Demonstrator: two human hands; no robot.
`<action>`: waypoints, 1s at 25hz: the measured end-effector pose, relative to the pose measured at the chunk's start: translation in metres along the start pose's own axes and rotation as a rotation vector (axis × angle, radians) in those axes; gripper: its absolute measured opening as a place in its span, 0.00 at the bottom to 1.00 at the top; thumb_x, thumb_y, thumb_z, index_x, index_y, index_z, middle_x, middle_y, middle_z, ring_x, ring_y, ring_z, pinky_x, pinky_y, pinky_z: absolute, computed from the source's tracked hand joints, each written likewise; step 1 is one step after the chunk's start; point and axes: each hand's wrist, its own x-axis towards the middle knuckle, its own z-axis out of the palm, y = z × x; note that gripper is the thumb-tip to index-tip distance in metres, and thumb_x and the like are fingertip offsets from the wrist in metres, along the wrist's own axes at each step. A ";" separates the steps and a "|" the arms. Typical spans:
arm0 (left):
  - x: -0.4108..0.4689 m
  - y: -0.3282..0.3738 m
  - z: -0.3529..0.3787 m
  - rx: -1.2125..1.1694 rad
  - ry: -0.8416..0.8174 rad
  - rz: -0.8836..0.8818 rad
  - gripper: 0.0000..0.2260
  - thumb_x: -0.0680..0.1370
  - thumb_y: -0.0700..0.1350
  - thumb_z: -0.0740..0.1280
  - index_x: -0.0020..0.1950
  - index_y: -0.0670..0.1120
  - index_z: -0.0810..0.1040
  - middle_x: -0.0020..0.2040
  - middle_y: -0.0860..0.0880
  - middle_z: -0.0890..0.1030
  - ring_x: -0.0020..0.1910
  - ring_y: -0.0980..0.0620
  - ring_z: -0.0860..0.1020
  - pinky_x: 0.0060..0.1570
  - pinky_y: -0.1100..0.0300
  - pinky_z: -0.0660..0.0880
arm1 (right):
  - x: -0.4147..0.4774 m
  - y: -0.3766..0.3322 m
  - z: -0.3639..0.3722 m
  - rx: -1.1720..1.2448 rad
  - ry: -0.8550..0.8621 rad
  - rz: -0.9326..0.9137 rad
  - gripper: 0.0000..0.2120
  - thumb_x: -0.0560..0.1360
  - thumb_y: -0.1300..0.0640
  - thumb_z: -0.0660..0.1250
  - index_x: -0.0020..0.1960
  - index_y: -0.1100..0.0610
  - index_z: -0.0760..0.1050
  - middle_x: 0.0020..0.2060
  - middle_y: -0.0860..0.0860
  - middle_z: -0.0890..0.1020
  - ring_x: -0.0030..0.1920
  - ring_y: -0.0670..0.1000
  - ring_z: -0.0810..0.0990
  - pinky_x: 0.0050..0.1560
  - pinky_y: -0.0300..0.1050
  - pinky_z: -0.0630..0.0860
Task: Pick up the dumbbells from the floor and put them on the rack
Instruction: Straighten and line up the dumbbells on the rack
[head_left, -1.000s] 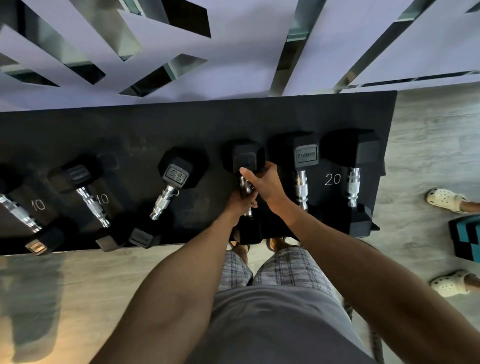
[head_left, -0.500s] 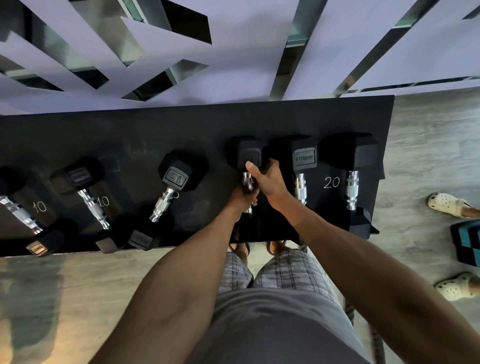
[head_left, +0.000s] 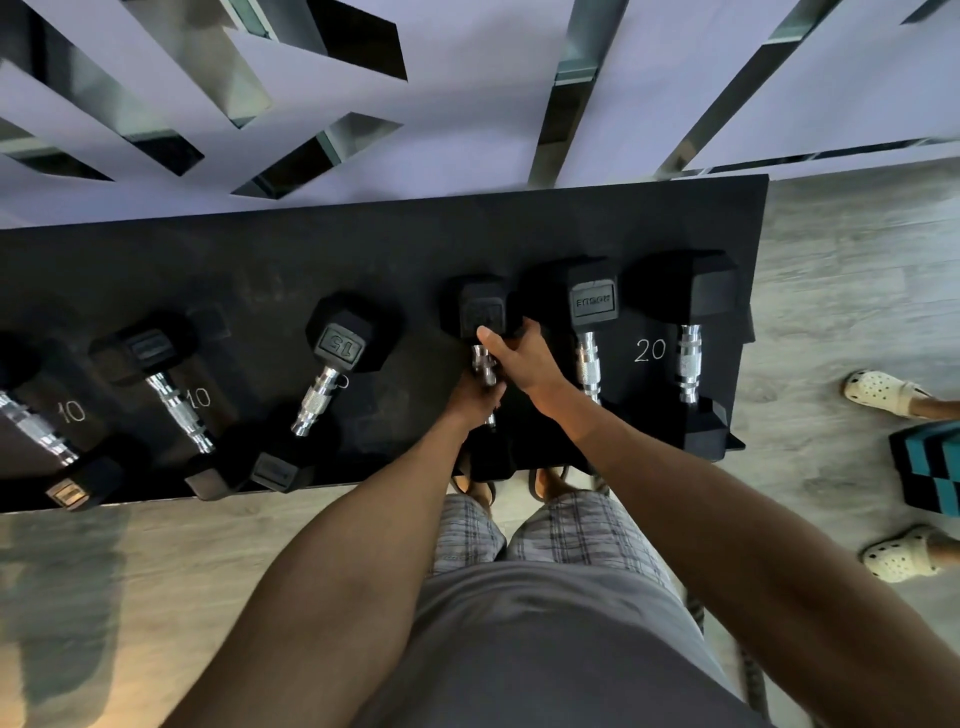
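— What sits nearest?

— A grey shirt and plaid shorts, with both bare arms reaching toward twelve o'clock.

— And the hands?

— The left hand is wrapped round the chrome handle of a black hex dumbbell. The right hand clasps the near edge of its far head, thumb laid across the face.

— Where is it?

— On the black rack, lying along the six-to-twelve line. I can't tell whether its full weight is down.

— Neighbours?

— At its three o'clock, a larger dumbbell and the end dumbbell flank a chalked "20". At nine o'clock a 15 dumbbell lies askew, then a small dumbbell by a "10".

— Farther off?

— White clogs on another person's feet on the wood floor at three o'clock. At twelve, a pale wall with mirrored strips.
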 end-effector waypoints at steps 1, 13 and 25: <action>-0.003 0.003 0.002 0.122 0.042 -0.026 0.21 0.80 0.46 0.64 0.70 0.41 0.68 0.62 0.40 0.78 0.57 0.45 0.79 0.57 0.52 0.75 | -0.004 -0.001 -0.004 -0.061 -0.002 -0.009 0.33 0.75 0.47 0.71 0.72 0.63 0.64 0.63 0.57 0.79 0.64 0.54 0.78 0.67 0.52 0.74; -0.027 0.064 0.062 0.320 0.092 0.016 0.11 0.78 0.44 0.63 0.49 0.38 0.81 0.50 0.39 0.84 0.49 0.41 0.84 0.53 0.49 0.81 | -0.039 0.065 -0.126 -0.472 0.167 -0.016 0.10 0.77 0.54 0.67 0.52 0.59 0.79 0.47 0.57 0.86 0.51 0.57 0.84 0.45 0.41 0.73; 0.010 0.105 0.110 -0.626 0.025 -0.052 0.01 0.77 0.39 0.69 0.47 0.41 0.79 0.44 0.45 0.83 0.45 0.51 0.81 0.56 0.55 0.77 | -0.008 0.100 -0.120 -0.398 -0.011 -0.019 0.19 0.76 0.55 0.71 0.61 0.63 0.72 0.52 0.58 0.82 0.52 0.58 0.81 0.46 0.46 0.71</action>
